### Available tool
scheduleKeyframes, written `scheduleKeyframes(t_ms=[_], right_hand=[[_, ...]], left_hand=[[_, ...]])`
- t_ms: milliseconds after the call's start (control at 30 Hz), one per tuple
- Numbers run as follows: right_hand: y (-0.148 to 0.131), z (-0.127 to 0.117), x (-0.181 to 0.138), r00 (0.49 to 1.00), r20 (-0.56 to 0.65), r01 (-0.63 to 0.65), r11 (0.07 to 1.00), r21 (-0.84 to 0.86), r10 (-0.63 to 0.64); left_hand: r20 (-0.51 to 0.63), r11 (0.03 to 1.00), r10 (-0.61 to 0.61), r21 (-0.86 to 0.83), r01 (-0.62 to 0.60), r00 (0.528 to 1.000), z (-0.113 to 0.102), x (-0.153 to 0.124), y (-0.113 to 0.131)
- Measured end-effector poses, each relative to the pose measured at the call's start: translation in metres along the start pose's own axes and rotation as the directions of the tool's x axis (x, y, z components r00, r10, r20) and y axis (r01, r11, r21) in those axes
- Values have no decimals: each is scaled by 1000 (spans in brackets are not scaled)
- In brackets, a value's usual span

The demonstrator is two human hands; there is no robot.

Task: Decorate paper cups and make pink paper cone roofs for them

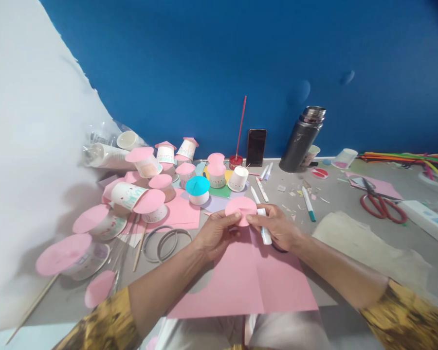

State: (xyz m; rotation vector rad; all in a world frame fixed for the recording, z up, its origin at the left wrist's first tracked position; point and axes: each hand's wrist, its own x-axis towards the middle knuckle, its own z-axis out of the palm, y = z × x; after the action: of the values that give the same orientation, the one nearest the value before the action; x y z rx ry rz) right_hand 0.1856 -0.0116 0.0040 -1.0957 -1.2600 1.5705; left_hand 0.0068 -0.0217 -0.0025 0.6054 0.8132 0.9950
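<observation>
My left hand [216, 234] and my right hand [276, 226] meet over a pink paper sheet [248, 282] on the grey table. Both pinch a pink paper disc [241, 209], bent into a shallow cone, from its two sides. My right hand also grips a white glue stick [265, 231] that points down towards me. Both hands have their fingers closed.
Paper cups with pink paper caps [146, 194] crowd the left, one with a teal cap [198, 187]. Metal rings [166, 239], markers [308, 204], red scissors [381, 204], a phone [256, 147], a dark flask [302, 138] and coloured straws [405, 158] lie around.
</observation>
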Motion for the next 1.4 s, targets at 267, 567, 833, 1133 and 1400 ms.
scheduleKeyframes(t_ms=[267,567,833,1133,1400], right_hand=[[5,-5,3,994,-106,-19,998,63,26],[7,-4,2,995,-97,-17,997,76,24],[6,-5,2,993,-115,-19,999,49,24],[7,-5,3,992,-119,-23,997,76,32],[5,-2,2,992,-115,-37,993,112,50]], left_hand=[[75,996,-47,75,41,996,0,-3,1],[73,1000,-26,-14,27,997,-1,-1,0],[62,1000,-31,-3,31,998,-1,0,-1],[43,999,-30,-12,30,999,-2,1,-3],[112,998,-57,7,57,992,2,-3,-4]])
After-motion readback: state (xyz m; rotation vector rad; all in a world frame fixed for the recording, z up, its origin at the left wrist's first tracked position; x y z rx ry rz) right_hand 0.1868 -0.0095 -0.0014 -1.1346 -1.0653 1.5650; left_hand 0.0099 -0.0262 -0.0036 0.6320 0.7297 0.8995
